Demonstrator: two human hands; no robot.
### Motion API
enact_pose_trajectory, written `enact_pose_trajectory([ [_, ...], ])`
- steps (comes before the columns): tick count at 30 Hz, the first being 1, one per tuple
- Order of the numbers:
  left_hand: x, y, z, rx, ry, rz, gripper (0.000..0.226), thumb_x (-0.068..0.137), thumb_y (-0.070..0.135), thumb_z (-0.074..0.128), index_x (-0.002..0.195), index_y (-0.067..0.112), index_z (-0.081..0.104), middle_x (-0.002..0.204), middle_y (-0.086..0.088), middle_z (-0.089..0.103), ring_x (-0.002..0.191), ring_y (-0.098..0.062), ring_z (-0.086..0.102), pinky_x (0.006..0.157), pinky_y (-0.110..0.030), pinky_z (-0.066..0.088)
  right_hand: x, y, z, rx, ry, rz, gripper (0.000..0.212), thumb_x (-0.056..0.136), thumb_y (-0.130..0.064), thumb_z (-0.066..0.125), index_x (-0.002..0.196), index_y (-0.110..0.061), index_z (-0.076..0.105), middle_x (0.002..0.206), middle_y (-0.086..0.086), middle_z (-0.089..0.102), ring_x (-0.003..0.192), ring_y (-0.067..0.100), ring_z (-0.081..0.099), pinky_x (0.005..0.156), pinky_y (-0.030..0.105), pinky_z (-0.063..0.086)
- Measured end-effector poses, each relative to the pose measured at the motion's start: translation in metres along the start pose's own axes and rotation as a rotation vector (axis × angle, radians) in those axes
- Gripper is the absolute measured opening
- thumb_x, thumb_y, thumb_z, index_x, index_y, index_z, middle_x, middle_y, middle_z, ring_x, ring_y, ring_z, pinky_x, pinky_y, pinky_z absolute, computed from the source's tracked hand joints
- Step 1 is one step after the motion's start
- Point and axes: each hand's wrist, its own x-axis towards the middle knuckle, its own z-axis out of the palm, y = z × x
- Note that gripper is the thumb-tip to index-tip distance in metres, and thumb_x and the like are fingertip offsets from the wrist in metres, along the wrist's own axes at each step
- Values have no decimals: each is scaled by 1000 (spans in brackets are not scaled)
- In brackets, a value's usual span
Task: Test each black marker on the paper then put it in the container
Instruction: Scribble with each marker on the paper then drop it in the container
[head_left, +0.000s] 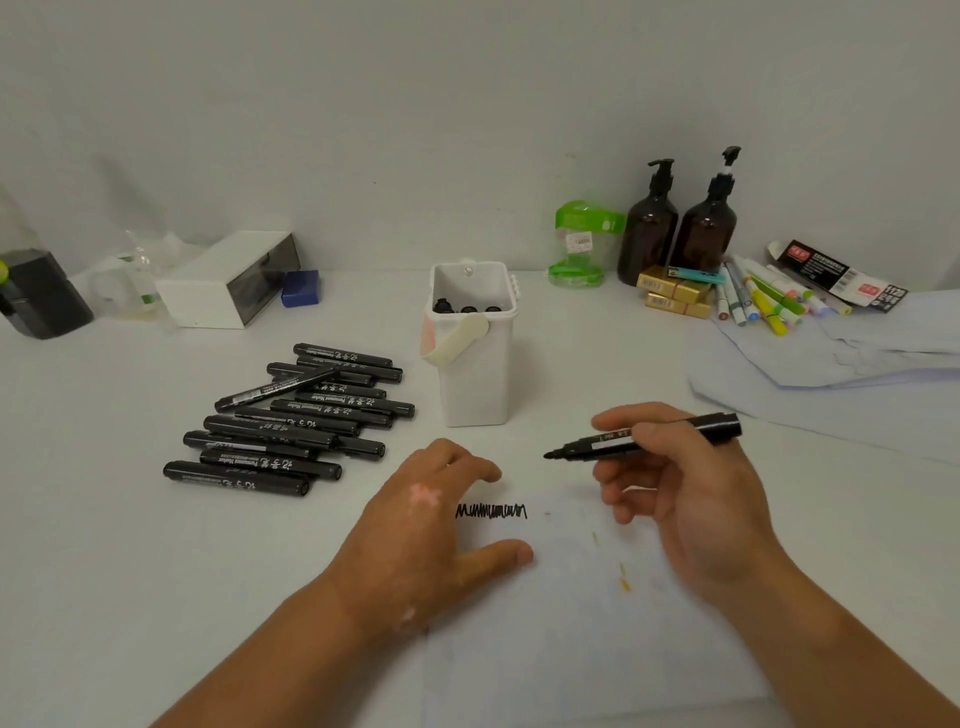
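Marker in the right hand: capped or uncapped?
Uncapped. The marker held in the right hand shows its bare black tip, pointing left.

Markers (291, 418) left of container (475, 364)

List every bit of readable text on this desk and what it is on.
"Permanent Marker": upside down on the piled markers, beside script too blurred to read.
Label on the held marker: blurred.
Print on the black packet, gold boxes, green bottle sticker: too small to read.
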Motion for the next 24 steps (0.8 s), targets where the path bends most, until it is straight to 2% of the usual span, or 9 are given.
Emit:
enact_pose_trajectory([
  [3, 0, -1, 4, 32, -52, -3, 69, 69, 77, 66, 129, 42, 55, 116, 25, 47, 110, 2, 41, 94, -15, 36, -3, 2, 7, -124, -72, 57, 22, 73, -24, 62, 85, -15, 79, 68, 14, 71, 60, 22, 65, 50, 30, 52],
  [6, -1, -3, 2, 34, -70, -18, 68, 69, 75, 67, 127, 42, 57, 109, 25, 48, 107, 2, 41, 93, -16, 38, -7, 7, 16, -359, -77, 51, 11, 70, -30, 72, 79, -23, 71, 55, 2, 61, 47, 16, 57, 47, 26, 46],
  [8, -1, -5, 0, 42, -78, -20, 66, 69, 75, 67, 126, 42, 58, 107, 25, 48, 105, 2, 41, 91, -16, 38, -10, 10, 21, -459, -73, 69, 7, 76, -29, 75, 80, -26, 70, 50, -4, 59, 42, 14, 54, 40, 23, 41],
  [12, 0, -5, -2, 42, -94, -34, 65, 69, 76, 67, 124, 43, 59, 107, 25, 48, 107, 1, 40, 93, -18, 39, -11, 15, 25, -621, -64, 50, 12, 83, -26, 76, 80, -36, 72, 49, -11, 63, 40, 8, 57, 41, 12, 38],
  [20, -1, -5, -1, 37, -93, -48, 66, 69, 74, 69, 126, 42, 60, 106, 22, 47, 107, 1, 41, 95, -18, 39, -9, 18, 24, -664, -56, 50, 9, 82, -33, 77, 82, -40, 72, 51, -14, 64, 41, 5, 57, 42, 10, 37],
  [24, -1, -5, -1, 29, -91, -57, 66, 68, 74, 69, 126, 42, 60, 106, 23, 47, 107, 1, 42, 95, -19, 40, -8, 19, 24, -705, -62, 38, 10, 81, -35, 77, 82, -43, 72, 62, -17, 70, 48, 2, 61, 45, 10, 39],
])
